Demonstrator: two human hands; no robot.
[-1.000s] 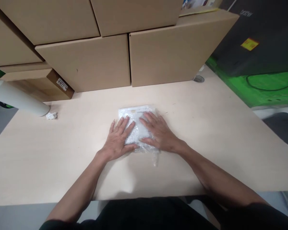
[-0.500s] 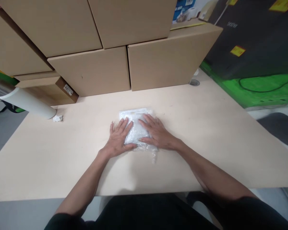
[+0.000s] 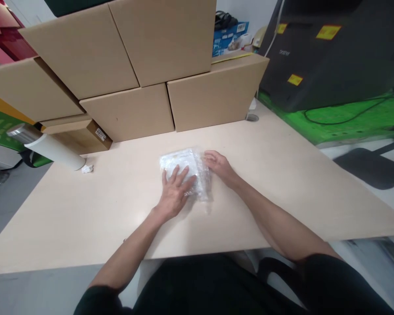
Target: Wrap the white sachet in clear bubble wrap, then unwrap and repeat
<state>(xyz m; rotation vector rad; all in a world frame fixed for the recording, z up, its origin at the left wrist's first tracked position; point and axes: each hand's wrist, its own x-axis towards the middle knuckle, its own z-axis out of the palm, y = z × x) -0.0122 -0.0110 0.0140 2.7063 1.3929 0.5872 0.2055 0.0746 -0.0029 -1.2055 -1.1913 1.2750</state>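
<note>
A flat, whitish package in clear bubble wrap [image 3: 200, 175] lies on the pale tabletop [image 3: 118, 205], in the middle of the head view. What is inside the wrap cannot be made out. My left hand [image 3: 175, 192] rests on its near left part with the fingers spread. At the right edge of the package is my right hand [image 3: 219, 165], its fingers bent and close together against the loose wrap there. The tips of those fingers are partly hidden, so whether they pinch the wrap is unclear.
Stacked cardboard boxes [image 3: 131, 116] line the back of the table. A white bottle with a metal cap [image 3: 55, 151] lies or leans at the left, beside a crumpled white scrap [image 3: 87, 169]. A dark machine [image 3: 302, 65] stands beyond the right side.
My right hand has left the top of the package and moved to its right edge, its fingers drawing in. My left hand has shifted right, further onto the package. The head view has tilted and turned.
</note>
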